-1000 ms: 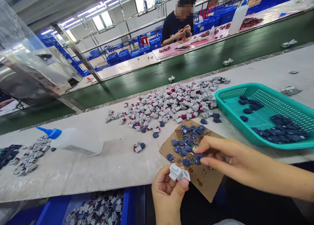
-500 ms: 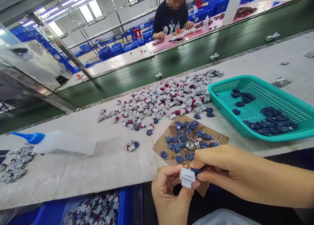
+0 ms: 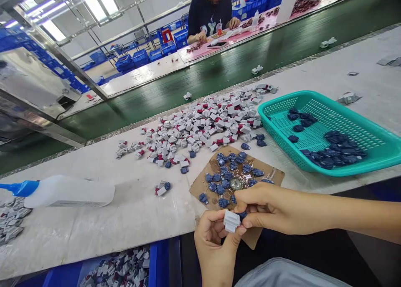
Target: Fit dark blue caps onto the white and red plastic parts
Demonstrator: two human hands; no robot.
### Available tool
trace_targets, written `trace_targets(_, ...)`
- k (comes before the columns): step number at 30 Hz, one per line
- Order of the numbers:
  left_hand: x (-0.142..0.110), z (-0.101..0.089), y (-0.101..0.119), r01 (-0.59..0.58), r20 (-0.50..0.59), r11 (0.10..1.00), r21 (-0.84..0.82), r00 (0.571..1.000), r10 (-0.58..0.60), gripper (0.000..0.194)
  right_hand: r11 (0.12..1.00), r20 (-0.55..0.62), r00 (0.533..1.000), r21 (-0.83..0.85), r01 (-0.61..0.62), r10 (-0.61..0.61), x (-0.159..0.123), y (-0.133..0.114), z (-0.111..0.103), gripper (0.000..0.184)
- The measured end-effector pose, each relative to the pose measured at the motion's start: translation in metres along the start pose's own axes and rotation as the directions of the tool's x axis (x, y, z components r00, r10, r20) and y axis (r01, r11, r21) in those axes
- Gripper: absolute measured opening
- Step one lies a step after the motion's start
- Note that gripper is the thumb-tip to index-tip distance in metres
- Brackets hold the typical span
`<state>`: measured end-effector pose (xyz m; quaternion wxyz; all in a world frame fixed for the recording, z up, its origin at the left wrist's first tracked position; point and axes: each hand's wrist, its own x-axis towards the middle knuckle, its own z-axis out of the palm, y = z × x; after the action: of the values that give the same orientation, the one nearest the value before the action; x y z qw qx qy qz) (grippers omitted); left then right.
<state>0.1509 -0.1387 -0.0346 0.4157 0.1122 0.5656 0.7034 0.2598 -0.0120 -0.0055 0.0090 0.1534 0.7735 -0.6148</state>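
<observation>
The left hand (image 3: 214,247) is curled nearly shut around a white-and-grey plastic part (image 3: 231,221), holding it from below, beyond the near edge of the bench (image 3: 94,220). The right hand (image 3: 269,205) is almost closed, its thumb and fingers pinching a navy part (image 3: 242,214) against the white-and-grey piece. Just far of both hands lies a cardboard sheet (image 3: 196,186) scattered with more navy parts. Right of it sits a teal plastic basket (image 3: 313,94) of navy parts. Far left of the sheet spreads a heap of white-and-red parts (image 3: 200,128), and further left lies a squeeze bottle (image 3: 69,191) with a blue nozzle.
</observation>
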Motion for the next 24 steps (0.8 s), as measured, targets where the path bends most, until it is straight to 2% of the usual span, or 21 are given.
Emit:
trace_targets(4, 0.004, 0.002, -0.003, 0.043, -0.014, 0.997, -0.072, 0.999, -0.044, 0.027, 0.986, 0.007, 1.000, 0.164, -0.021, 0.021, 0.003, 0.003, -0.002, 0.021)
trace_targets(7, 0.007, 0.004, 0.002, 0.021, 0.030, 0.997, -0.080, 0.999, -0.019, 0.030, 0.969, -0.019, 0.999, 0.246, -0.034, 0.040, 0.005, -0.005, -0.005, 0.023)
trace_targets(13, 0.014, 0.014, 0.021, 0.015, 0.088, 0.996, 0.093, 0.996, -0.023, 0.039, 0.884, -0.022, 1.000, 0.467, 0.003, 0.008, 0.003, -0.015, -0.012, 0.030)
trace_targets(14, 0.015, 0.016, 0.021, 0.000, 0.094, 0.992, 0.127, 0.996, -0.012, 0.038, 0.883, -0.050, 0.999, 0.470, 0.009, 0.016, 0.005, -0.014, -0.011, 0.032)
trace_targets(16, 0.016, 0.020, 0.021, -0.028, 0.108, 0.984, 0.176, 0.994, 0.009, 0.041, 0.882, -0.178, 0.984, 0.468, 0.057, 0.031, 0.009, -0.014, -0.009, 0.037)
trace_targets(17, 0.016, 0.022, 0.019, -0.036, 0.116, 0.980, 0.198, 0.993, 0.013, 0.044, 0.878, -0.270, 0.962, 0.470, 0.089, 0.047, 0.013, -0.015, -0.007, 0.040)
trace_targets(19, 0.015, 0.026, 0.015, -0.042, 0.110, 0.967, 0.251, 0.994, 0.015, 0.049, 0.863, -0.444, 0.887, 0.490, 0.123, 0.125, 0.023, -0.020, -0.002, 0.044)
trace_targets(20, 0.014, 0.028, 0.013, -0.053, 0.092, 0.957, 0.286, 0.995, 0.027, 0.051, 0.848, -0.482, 0.858, 0.518, 0.116, 0.178, 0.029, -0.023, 0.001, 0.046)
trace_targets(22, 0.012, 0.032, 0.009, -0.104, 0.042, 0.930, 0.353, 0.995, 0.095, 0.052, 0.791, -0.463, 0.847, 0.606, 0.087, 0.262, 0.040, -0.029, 0.006, 0.049)
trace_targets(24, 0.010, 0.037, 0.004, -0.191, 0.012, 0.898, 0.396, 0.979, 0.203, 0.051, 0.718, -0.385, 0.877, 0.692, 0.069, 0.287, 0.048, -0.034, 0.011, 0.053)
